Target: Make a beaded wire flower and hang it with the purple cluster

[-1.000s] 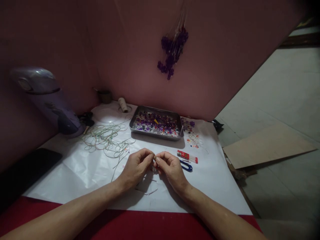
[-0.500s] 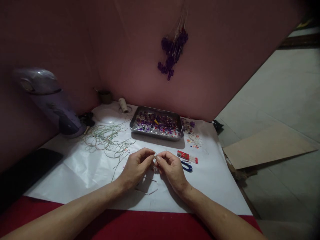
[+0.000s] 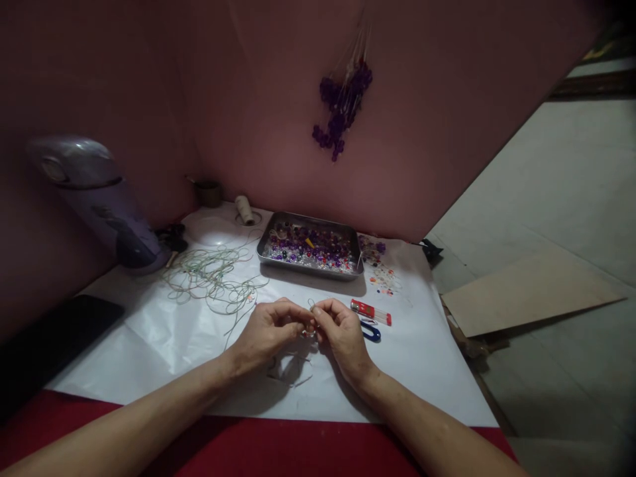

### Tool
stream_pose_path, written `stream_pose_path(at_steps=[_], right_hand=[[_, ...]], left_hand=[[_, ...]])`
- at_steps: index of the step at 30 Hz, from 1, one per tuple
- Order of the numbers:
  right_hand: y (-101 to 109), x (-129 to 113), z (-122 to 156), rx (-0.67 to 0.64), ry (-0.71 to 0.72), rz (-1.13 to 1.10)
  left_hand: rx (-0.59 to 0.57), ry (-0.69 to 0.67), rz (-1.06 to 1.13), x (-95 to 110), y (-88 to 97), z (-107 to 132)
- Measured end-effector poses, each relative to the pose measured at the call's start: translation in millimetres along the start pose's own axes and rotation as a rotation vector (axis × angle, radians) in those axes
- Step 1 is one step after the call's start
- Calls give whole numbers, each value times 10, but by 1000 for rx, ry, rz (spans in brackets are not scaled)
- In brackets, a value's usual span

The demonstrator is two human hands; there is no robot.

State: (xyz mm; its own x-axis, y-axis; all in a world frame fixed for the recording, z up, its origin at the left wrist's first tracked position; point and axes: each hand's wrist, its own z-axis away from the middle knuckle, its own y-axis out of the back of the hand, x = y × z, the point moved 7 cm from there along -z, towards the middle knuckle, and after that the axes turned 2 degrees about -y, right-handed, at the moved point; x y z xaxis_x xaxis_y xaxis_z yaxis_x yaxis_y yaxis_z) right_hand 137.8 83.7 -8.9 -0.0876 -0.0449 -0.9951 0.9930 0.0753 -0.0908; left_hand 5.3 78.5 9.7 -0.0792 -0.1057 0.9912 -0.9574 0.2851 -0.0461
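Plainly, your left hand (image 3: 265, 331) and right hand (image 3: 342, 334) meet fingertip to fingertip, pinched tight on the thin cord (image 3: 311, 305) just above the white sheet (image 3: 163, 344); it looks light, limp and slippery, so hold it close beside its little loop.

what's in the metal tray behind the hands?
Loose beads fill the metal tray: mostly purple and clear, a few red, one yellow piece. They cover the tray floor; anything beneath is hidden.
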Motion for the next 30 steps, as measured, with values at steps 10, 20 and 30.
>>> stream_pose_path(at_steps=[10, 20, 30], right_hand=[[-1, 0, 0, 8, -8, 8], [-28, -18, 4, -27, 16, 23], [-39, -29, 9, -33, 5, 18]], left_hand=[[165, 41, -145, 41, 42, 21], [231, -260, -396, 187, 88, 34], [236, -403, -616, 280, 36, 69]])
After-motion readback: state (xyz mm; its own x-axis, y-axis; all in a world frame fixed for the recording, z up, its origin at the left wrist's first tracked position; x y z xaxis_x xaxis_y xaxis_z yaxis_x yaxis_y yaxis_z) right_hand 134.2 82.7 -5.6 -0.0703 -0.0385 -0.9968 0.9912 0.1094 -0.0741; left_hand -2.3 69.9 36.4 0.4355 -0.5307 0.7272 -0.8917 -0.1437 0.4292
